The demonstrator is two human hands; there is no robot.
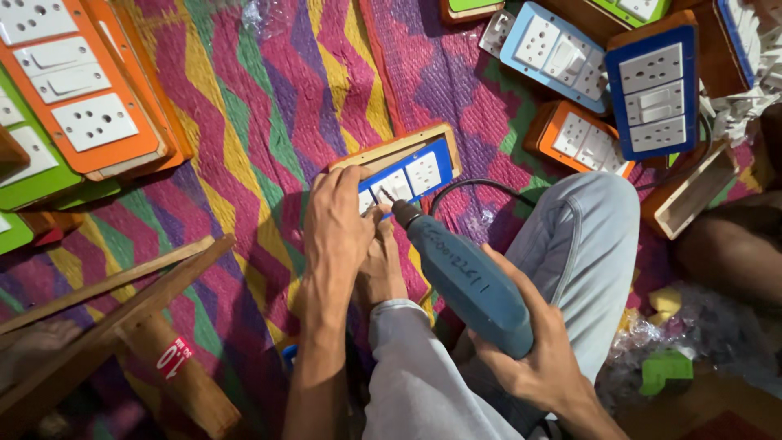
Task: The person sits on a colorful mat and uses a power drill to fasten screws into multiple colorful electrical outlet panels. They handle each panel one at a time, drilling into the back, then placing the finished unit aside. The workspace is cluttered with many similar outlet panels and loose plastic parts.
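A small wooden switch box with a blue faceplate and white sockets lies on the woven mat. My left hand presses down on its near left corner, beside my bare foot. My right hand grips a blue electric drill. The drill's bit touches the blue faceplate close to my left fingers. A black cord loops behind the drill. My bent knee in light jeans is at the right.
Finished switch boxes with orange, green, light blue and dark blue faceplates lie around on the colourful zigzag mat. An open wooden box sits at the right. Wooden strips lie at the lower left. A plastic bag of parts is at the lower right.
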